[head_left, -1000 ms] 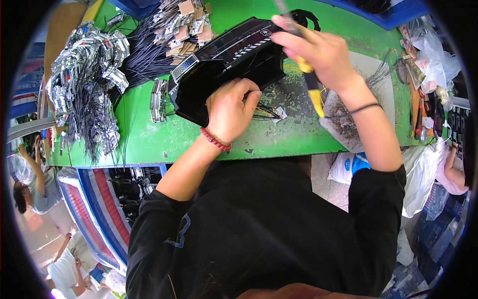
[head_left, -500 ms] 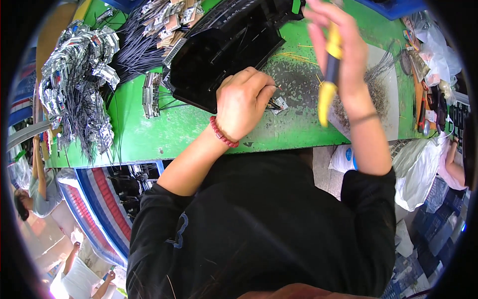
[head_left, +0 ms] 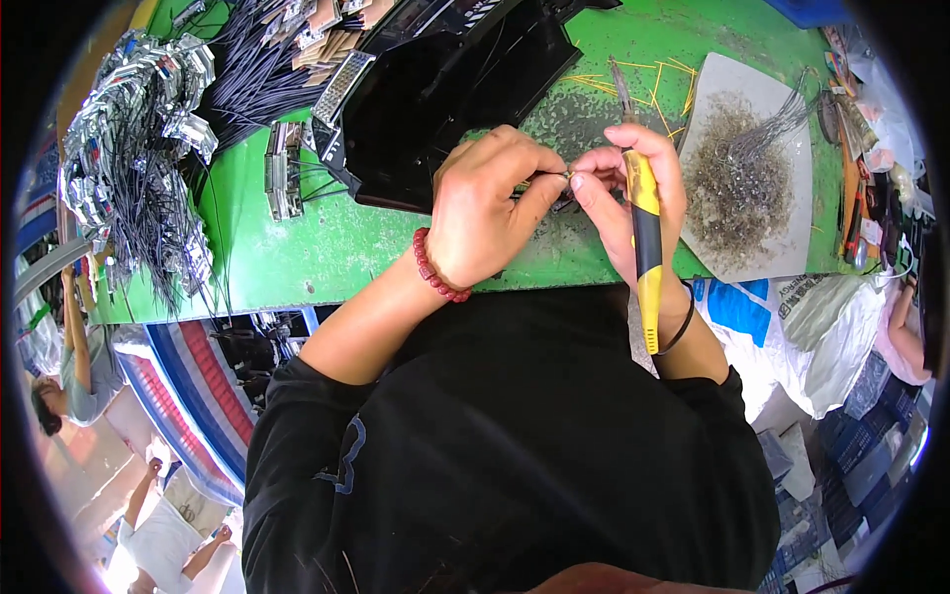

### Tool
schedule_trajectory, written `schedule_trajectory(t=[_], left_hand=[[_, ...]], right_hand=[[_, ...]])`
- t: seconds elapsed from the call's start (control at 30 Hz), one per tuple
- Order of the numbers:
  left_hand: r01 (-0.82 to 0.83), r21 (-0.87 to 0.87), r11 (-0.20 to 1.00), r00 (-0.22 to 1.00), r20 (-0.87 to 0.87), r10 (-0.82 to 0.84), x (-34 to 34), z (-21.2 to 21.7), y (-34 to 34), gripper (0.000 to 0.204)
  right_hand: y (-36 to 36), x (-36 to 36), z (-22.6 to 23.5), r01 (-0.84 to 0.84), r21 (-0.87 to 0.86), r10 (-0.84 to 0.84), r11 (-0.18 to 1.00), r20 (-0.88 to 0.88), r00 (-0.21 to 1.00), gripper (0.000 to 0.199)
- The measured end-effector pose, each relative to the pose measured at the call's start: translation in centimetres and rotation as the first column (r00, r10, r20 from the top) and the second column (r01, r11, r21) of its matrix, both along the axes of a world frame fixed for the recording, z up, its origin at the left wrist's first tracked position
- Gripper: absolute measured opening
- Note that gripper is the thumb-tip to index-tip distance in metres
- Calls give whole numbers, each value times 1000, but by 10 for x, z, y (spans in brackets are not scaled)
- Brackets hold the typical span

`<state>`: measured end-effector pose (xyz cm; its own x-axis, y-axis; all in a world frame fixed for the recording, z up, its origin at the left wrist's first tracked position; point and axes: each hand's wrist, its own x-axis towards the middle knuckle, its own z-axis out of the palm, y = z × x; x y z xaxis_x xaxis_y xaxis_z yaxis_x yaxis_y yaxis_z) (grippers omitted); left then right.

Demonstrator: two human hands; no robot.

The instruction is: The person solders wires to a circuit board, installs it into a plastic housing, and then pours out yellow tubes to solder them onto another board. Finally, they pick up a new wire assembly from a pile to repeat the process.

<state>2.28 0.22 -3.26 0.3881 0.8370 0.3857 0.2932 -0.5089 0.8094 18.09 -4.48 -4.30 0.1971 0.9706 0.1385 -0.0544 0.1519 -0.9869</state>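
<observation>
Over the green workbench (head_left: 267, 267), my left hand (head_left: 490, 203) is closed in a pinch on the end of a thin dark wire, mostly hidden by the fingers. My right hand (head_left: 633, 193) meets it fingertip to fingertip. It also grips a tool with a yellow-and-black handle (head_left: 647, 228), its narrow metal tip pointing away from me; its exact kind is unclear. Beneath the fingers, a small part is largely covered. Just beyond my left hand lies a large glossy black plastic housing (head_left: 416, 129), and a small silvery metal part (head_left: 284, 170) with dark wires sits left of it.
A heap of silvery parts with black wires (head_left: 139, 158) lies at the left. Behind it are bundled black cables (head_left: 247, 69). Fine clippings (head_left: 737, 188) cover a white sheet (head_left: 787, 257) at right. Thin yellow strands (head_left: 658, 89) lie farther back. Other people work at the far left and right.
My right hand has come down toward me and its fingertips now meet those of my left hand. The tool has turned with it. My left hand has stayed almost in place.
</observation>
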Motion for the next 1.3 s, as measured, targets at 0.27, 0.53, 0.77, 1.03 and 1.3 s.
schedule_trajectory(t=[0.27,0.53,0.77,1.03,1.3], left_hand=[[-11,-62,998,1000,-9,11,-1,4,-2,9],[-23,-85,996,999,-28,20,0,5,-3,9],[-17,-119,993,999,-32,14,-2,4,-2,8],[41,-153,987,999,-9,-43,-4,7,-1,7],[54,-137,989,998,17,-53,-4,5,-1,8]], right_hand=[[-3,-3,-7,73,95,-79,993,52,996,45],[-8,2,-8,34,141,-64,989,215,975,45],[-10,-3,-11,78,142,-98,987,145,985,40],[-12,-2,-15,62,165,-80,984,106,991,39],[-15,-4,-11,62,141,-71,988,57,996,37]])
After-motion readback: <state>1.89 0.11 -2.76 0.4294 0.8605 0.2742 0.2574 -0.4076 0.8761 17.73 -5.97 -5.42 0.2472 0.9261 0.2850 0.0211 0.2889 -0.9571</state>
